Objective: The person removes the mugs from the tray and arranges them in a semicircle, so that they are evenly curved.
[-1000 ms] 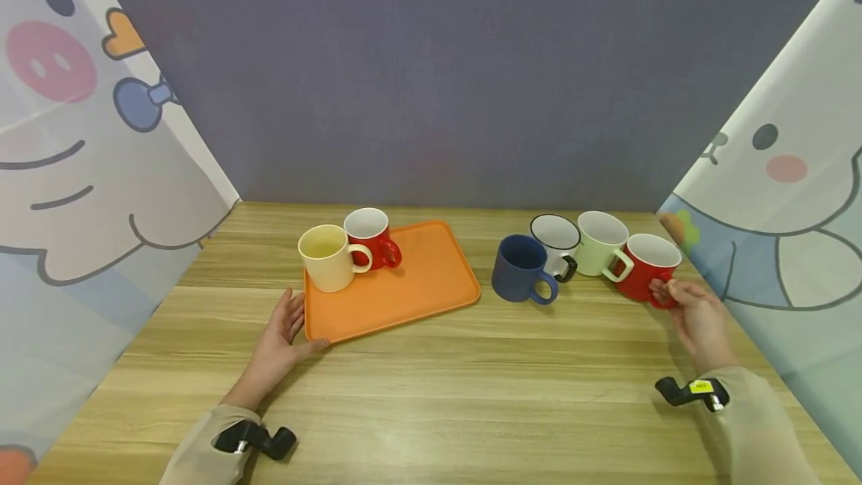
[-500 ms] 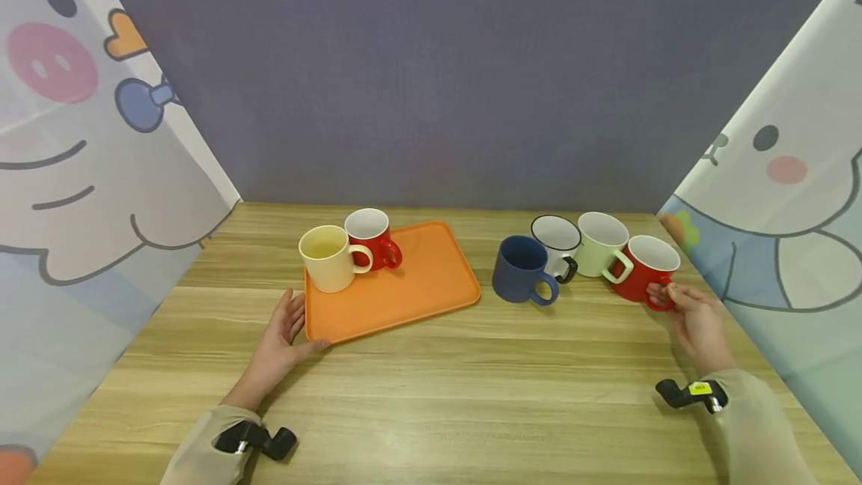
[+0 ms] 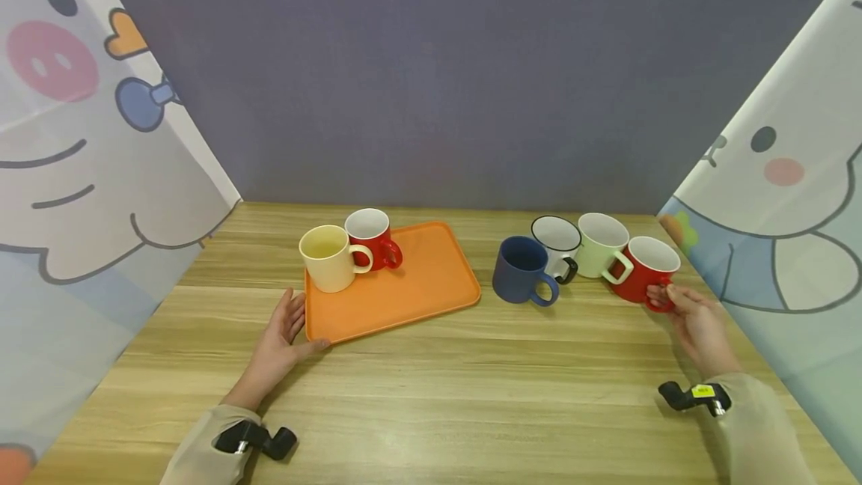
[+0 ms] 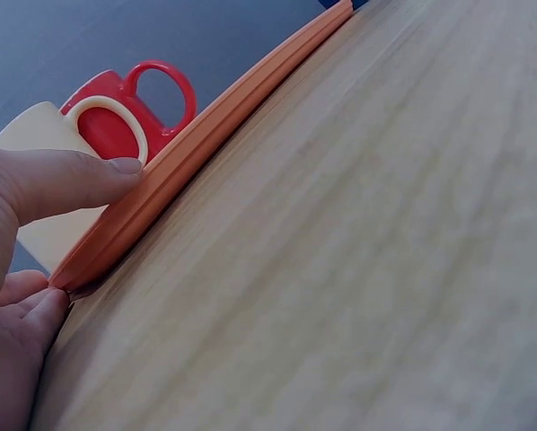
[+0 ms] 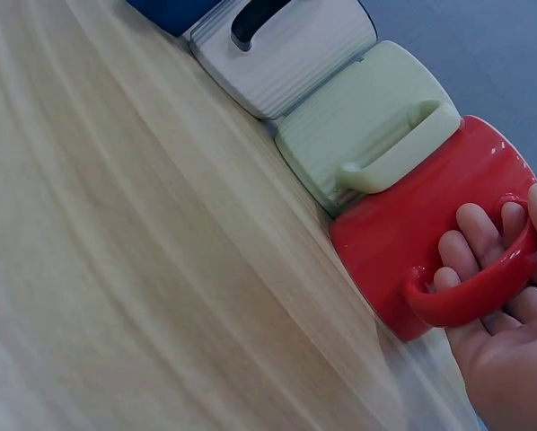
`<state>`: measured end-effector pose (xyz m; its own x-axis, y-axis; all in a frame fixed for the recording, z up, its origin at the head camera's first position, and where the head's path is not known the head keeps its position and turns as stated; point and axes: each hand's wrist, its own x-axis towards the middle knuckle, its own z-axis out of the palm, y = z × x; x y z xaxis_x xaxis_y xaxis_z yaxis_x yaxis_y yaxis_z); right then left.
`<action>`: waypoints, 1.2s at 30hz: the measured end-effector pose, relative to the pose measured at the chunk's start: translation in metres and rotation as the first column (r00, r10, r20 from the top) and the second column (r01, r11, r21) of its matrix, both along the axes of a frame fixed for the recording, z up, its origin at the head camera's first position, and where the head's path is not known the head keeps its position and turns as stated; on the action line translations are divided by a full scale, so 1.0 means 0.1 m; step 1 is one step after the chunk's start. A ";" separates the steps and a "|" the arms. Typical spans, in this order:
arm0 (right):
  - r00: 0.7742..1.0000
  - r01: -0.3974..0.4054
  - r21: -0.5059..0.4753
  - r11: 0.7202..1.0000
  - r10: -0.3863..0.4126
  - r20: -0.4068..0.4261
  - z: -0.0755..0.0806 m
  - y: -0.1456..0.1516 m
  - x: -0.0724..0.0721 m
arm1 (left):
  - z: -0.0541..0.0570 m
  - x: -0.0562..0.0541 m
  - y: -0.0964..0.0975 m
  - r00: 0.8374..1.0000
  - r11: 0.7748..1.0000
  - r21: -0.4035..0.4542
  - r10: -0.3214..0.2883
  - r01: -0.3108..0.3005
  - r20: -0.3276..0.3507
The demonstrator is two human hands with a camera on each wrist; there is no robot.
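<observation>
My right hand point(image 3: 700, 324) holds the handle of a red mug point(image 3: 636, 275) with a white inside, upright at the right end of a mug row. In the right wrist view, the fingers pass through the red handle point(image 5: 484, 292), with the thumb by its upper end. My left hand point(image 3: 272, 354) rests at the near left corner of an orange tray point(image 3: 411, 283). Its thumb touches the front rim and its fingers lie along the left side. On the tray stand a pale yellow mug point(image 3: 330, 268) and another red mug point(image 3: 367, 245), handles pointing right.
Left of the held mug stand a pale green mug point(image 3: 595, 249), a white mug point(image 3: 555, 234) with black rim and handle, and a dark blue mug point(image 3: 515, 275). A grey panel point(image 3: 431, 81) backs the wooden table point(image 3: 471, 403). Printed cloths point(image 3: 795, 245) flank it.
Almost nothing moves. The right hand shifts very slightly at the red mug's handle, while the left hand stays at the tray's corner.
</observation>
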<state>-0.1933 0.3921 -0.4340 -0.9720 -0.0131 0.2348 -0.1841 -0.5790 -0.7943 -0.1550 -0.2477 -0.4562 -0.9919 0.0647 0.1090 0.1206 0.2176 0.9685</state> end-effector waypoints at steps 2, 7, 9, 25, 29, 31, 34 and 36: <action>1.000 -0.012 -0.007 1.000 0.012 0.000 0.00 0.00 0.00 | 0.00 0.00 0.00 1.000 1.000 -0.001 0.001 -0.001 0.001; 1.000 -0.028 0.000 1.000 0.028 -0.012 0.00 0.01 -0.01 | 0.01 0.00 -0.01 1.000 1.000 -0.008 0.005 -0.005 0.011; 0.999 -0.031 0.014 0.999 0.031 -0.013 0.01 0.02 -0.01 | 0.01 0.00 -0.01 1.000 1.000 -0.012 0.006 -0.006 0.015; 0.959 0.254 0.276 0.927 -0.278 0.048 0.30 0.17 0.07 | 0.00 -0.01 0.01 1.000 1.000 -0.012 0.008 -0.008 0.008; 0.955 0.275 0.293 0.916 -0.296 0.028 0.41 0.12 0.07 | 0.01 -0.02 0.00 1.000 1.000 -0.020 0.012 -0.012 0.012; 0.952 0.286 0.321 0.903 -0.307 0.014 0.47 0.09 0.07 | 0.00 -0.02 0.00 1.000 1.000 -0.021 0.013 -0.013 0.014; 0.953 0.291 0.354 0.889 -0.303 -0.021 0.55 0.02 0.07 | 0.00 -0.02 0.00 1.000 1.000 -0.009 0.011 -0.011 0.015; 0.955 0.289 0.369 0.883 -0.293 -0.045 0.60 -0.05 0.06 | -0.01 -0.02 0.00 1.000 1.000 0.000 0.008 -0.008 0.016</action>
